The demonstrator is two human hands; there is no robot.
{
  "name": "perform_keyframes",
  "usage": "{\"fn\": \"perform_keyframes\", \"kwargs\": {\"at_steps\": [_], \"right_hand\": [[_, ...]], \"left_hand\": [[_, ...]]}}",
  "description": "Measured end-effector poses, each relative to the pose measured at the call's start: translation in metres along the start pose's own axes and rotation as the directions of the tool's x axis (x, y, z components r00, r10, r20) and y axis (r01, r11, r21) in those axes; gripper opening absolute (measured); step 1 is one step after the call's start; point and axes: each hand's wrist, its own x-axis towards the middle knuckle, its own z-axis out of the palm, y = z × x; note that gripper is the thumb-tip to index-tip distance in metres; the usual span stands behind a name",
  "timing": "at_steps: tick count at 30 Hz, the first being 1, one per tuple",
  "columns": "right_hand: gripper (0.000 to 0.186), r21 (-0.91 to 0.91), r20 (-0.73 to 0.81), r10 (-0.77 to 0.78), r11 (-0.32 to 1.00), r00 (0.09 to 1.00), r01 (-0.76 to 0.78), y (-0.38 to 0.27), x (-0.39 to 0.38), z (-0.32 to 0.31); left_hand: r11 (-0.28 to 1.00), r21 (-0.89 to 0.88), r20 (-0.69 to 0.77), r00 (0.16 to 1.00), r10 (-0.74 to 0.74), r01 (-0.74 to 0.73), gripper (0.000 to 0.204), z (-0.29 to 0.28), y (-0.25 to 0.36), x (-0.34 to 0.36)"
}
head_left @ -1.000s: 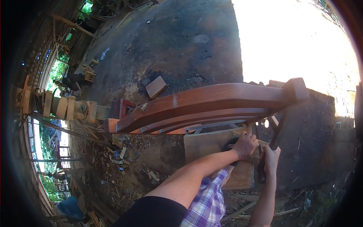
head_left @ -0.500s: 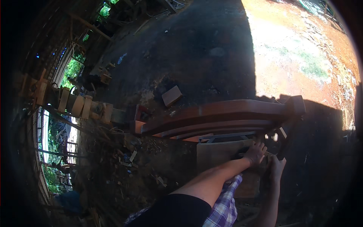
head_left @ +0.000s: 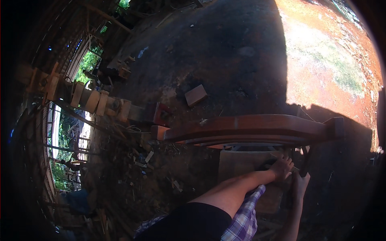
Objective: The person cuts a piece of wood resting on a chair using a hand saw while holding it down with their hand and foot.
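Note:
A reddish-brown wooden chair-like frame [head_left: 249, 124] with a curved top rail stretches across the middle, with slats beneath it. In front of it is a flat brownish board [head_left: 237, 160]. My left hand [head_left: 282, 166] rests by the board's right side, fingers curled downward; a dark object shows beside its wrist, too shadowed to name. Just right of it, my right hand [head_left: 300, 182] is closed at the lower end of a dark slanting post [head_left: 305, 158]. Whatever sits in either grip is hidden by fingers and shadow.
A rectangular block [head_left: 196, 95] lies on the dark floor beyond the frame. Wood scraps [head_left: 146, 158] litter the ground to the left, near a row of round and flat wooden pieces [head_left: 91, 100]. Sunlit reddish earth [head_left: 321, 68] spreads at the far right. Checked purple cloth [head_left: 243, 219] hangs by my left arm.
The whole view has shifted, so the frame and floor appear farther right and a little lower. Both hands keep nearly the same place beside the board, with the same closed postures.

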Motion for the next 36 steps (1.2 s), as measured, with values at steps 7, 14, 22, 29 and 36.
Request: {"fn": "perform_keyframes", "kwargs": {"at_steps": [7, 14, 22, 29, 36], "right_hand": [[0.005, 0.072, -0.022, 0.034, 0.997, 0.999, -0.032, -0.004, 0.001, -0.002], [0.008, 0.188, -0.118, 0.164, 0.972, 0.979, -0.14, -0.008, -0.003, -0.005], [0.008, 0.162, -0.116, 0.106, 0.983, 0.988, -0.087, -0.016, -0.004, -0.004], [0.009, 0.103, -0.138, 0.114, 0.99, 0.984, -0.1, -0.011, -0.001, -0.001], [0.011, 0.127, -0.05, 0.188, 0.975, 0.981, -0.18, -0.007, 0.002, -0.005]], "left_hand": [[0.991, -0.13, -0.017, 1.0, 0.019, -0.022, 0.036, -0.006, -0.002, 0.0], [0.998, -0.051, -0.035, 0.999, 0.025, -0.027, 0.036, -0.002, -0.002, -0.001], [0.995, -0.102, -0.029, 1.0, 0.007, -0.01, 0.038, -0.003, -0.001, 0.001], [0.991, -0.133, -0.028, 1.0, 0.005, -0.009, 0.038, -0.001, -0.003, 0.001], [0.997, -0.072, -0.051, 0.999, 0.003, -0.007, 0.038, -0.001, -0.003, -0.001]]}}
